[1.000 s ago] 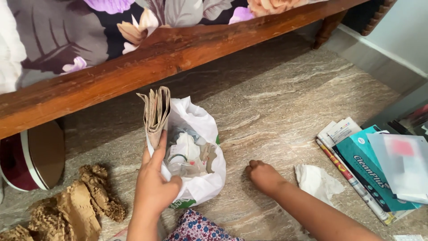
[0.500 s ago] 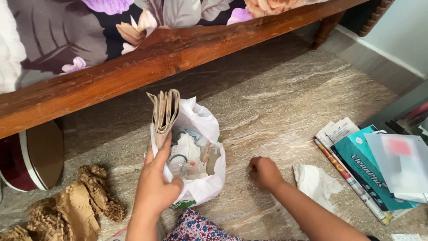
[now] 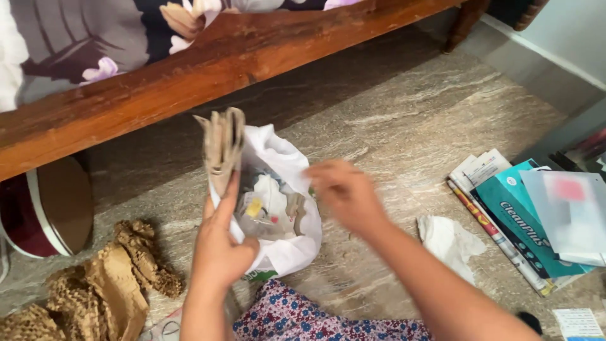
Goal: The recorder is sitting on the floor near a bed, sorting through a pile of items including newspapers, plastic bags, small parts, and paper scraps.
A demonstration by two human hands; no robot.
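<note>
Two hands work at one white plastic bag (image 3: 278, 252) of scraps on the stone floor: the left hand (image 3: 221, 243) grips a folded brown cardboard piece (image 3: 221, 148) upright at the bag's left rim, while the right hand (image 3: 344, 192), blurred, fingers loosely spread, hovers just right of its mouth

The left hand (image 3: 221, 243) is raised upright, fingers together and thumb pressed in, closed in a grip. The right hand (image 3: 344, 196) hovers just beside those fingers, loosely curled, blurred, forearm running down to the lower right.
</note>
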